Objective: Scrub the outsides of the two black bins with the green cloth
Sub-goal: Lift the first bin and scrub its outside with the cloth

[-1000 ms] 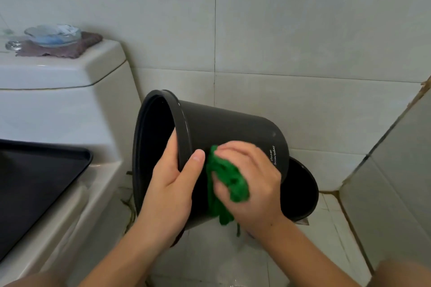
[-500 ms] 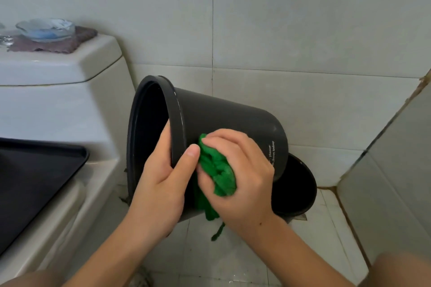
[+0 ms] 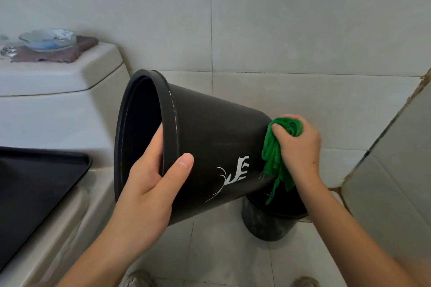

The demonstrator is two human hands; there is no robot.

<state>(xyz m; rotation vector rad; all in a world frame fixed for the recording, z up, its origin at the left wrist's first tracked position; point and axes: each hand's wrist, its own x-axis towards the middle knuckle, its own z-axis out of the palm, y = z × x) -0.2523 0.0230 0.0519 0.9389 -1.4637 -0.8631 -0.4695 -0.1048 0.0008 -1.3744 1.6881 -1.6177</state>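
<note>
Our left hand [image 3: 149, 184] grips the rim of the tilted black plastic bin [image 3: 210, 147], fingers inside, thumb outside. At three o'clock, our right hand [image 3: 300, 147] clutches the bunched green cloth [image 3: 275, 161] against its base, above the second black bin [image 3: 268, 223].

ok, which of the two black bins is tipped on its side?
The larger bin, held by its rim in the left hand, mouth facing left, white print on its wall. The other bin stands upright on the floor behind it.
</note>
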